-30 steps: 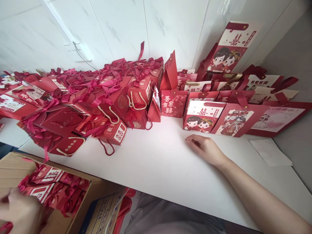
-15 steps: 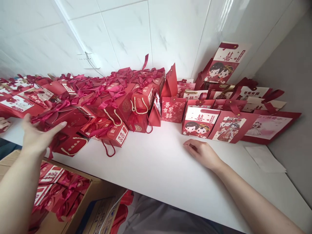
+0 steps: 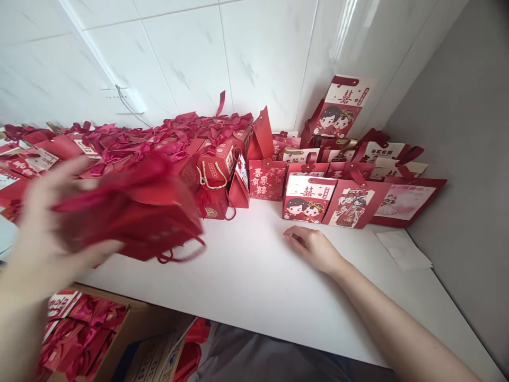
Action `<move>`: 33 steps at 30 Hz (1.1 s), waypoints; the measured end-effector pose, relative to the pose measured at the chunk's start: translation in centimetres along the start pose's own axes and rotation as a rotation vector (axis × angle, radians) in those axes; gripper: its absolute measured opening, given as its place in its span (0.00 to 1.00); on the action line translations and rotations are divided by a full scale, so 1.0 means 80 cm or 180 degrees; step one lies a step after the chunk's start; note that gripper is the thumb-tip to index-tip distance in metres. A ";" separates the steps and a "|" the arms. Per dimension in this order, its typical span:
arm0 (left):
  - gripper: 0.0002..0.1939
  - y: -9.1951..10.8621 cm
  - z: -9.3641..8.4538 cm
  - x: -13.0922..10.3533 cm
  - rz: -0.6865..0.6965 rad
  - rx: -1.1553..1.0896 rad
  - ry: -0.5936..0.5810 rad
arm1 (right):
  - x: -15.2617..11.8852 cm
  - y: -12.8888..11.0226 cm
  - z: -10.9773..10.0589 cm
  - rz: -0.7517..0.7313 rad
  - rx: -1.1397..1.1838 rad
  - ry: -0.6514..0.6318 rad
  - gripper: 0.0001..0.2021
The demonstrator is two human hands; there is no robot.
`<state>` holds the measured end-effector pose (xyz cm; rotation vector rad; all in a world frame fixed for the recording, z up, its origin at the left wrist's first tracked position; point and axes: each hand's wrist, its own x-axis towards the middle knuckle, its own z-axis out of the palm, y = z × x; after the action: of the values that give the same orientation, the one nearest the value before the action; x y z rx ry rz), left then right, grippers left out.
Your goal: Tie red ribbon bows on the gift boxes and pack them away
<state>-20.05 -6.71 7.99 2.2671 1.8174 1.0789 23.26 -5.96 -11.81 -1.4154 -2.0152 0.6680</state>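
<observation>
A red gift box (image 3: pixel 159 212) with a ribbon bow and a dark red cord handle is gripped in my left hand (image 3: pixel 47 233), raised above the white table. Both are smeared by motion. The thumb presses the box's near side, while the fingers reach round its far left side. My right hand (image 3: pixel 312 248) lies on the table with its fingers curled in and nothing visible in them. Just behind it, apart from the hand, stands a gift box with a cartoon couple (image 3: pixel 306 199). Beside that is a red bag with a costumed figure (image 3: pixel 352 204).
Stacked red ribboned boxes (image 3: pixel 217 164) line the tiled wall (image 3: pixel 258 58). Several flat gift bags (image 3: pixel 409 201) stand at the right, near white papers (image 3: pixel 403 249). Below the front edge of the table (image 3: pixel 254 276), a cardboard carton (image 3: pixel 147 339) holds more red boxes.
My left hand has taken hold of a red gift box from the front of the stack and lifted it. My right hand stays on the table; the view has shifted slightly.
</observation>
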 end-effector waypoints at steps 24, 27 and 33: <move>0.25 0.073 0.288 0.079 -0.0548 -0.2555 -0.2823 | 0.006 -0.023 -0.028 -0.0248 0.0880 0.0905 0.17; 0.28 0.081 0.276 0.063 -0.0191 -0.2647 -0.2743 | 0.003 -0.025 -0.025 -0.0286 0.1149 0.0878 0.13; 0.20 0.102 0.280 0.043 0.0344 -0.2565 -0.2662 | -0.004 -0.017 -0.023 -0.1170 0.1116 0.0064 0.50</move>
<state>-1.02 2.20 -3.73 1.8538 0.7497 0.5441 23.76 -6.58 -9.64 -0.8205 -1.9530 0.7879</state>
